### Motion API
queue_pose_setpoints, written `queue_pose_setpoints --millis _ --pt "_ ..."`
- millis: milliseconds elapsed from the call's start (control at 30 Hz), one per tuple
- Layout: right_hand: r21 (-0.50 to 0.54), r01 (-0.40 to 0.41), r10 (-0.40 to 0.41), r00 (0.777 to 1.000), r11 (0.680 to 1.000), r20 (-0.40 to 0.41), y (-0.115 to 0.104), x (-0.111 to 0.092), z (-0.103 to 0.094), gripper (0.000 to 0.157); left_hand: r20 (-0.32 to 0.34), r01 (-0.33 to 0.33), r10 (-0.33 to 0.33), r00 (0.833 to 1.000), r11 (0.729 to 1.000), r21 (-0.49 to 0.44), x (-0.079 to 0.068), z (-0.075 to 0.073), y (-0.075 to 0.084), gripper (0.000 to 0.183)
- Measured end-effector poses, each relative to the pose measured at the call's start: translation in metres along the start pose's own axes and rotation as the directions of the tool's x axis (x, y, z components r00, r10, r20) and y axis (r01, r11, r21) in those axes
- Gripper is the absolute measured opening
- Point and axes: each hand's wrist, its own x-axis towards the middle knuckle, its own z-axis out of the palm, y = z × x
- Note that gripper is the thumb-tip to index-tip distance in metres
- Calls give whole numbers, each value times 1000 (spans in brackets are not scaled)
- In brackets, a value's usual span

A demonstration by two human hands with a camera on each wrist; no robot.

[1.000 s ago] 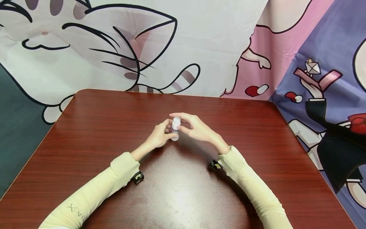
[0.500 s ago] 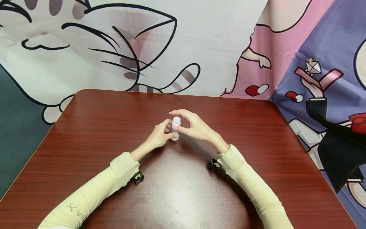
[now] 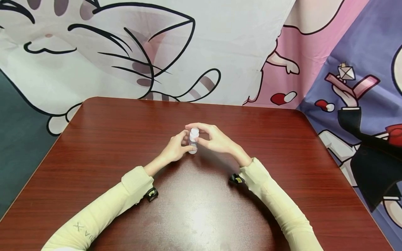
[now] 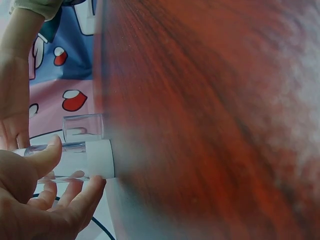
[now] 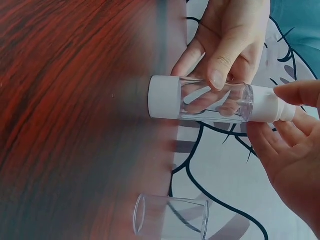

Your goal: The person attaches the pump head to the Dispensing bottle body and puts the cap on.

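Note:
A small clear pump bottle [image 3: 193, 143] stands upright on the table between both hands. Its white base [image 5: 164, 97] is at the tabletop, and a white pump top [image 5: 265, 104] sits on the upper end. My left hand [image 3: 174, 149] grips the clear body, thumb on the near side and fingers behind. With thumb and fingers, my right hand [image 3: 217, 140] pinches the white top. Beside the bottle a clear cylindrical cap [image 4: 82, 127] stands on the table; the right wrist view shows this cap [image 5: 172, 217] low in the frame.
The reddish-brown wooden table [image 3: 125, 122] has a shiny glare patch in front of the hands. Behind it hangs a printed cloth [image 3: 238, 42] with cartoon figures. Small black devices are strapped at both wrists, below pale yellow sleeves [image 3: 135, 184].
Half a second ago the right hand's fingers were spread wider and slightly raised from the top; now they are drawn in round it again. The left hand and bottle have hardly moved.

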Motion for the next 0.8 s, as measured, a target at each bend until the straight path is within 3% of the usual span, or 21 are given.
queue_pose_setpoints --millis 633,800 --pt "-86 -3 -10 989 996 -144 -4 1 7 34 2 32 -32 999 999 0 -1 1 1 44" --pt "-48 -19 12 990 999 -142 -4 1 5 37 8 29 -29 1000 1000 -12 -1 0 1 44"
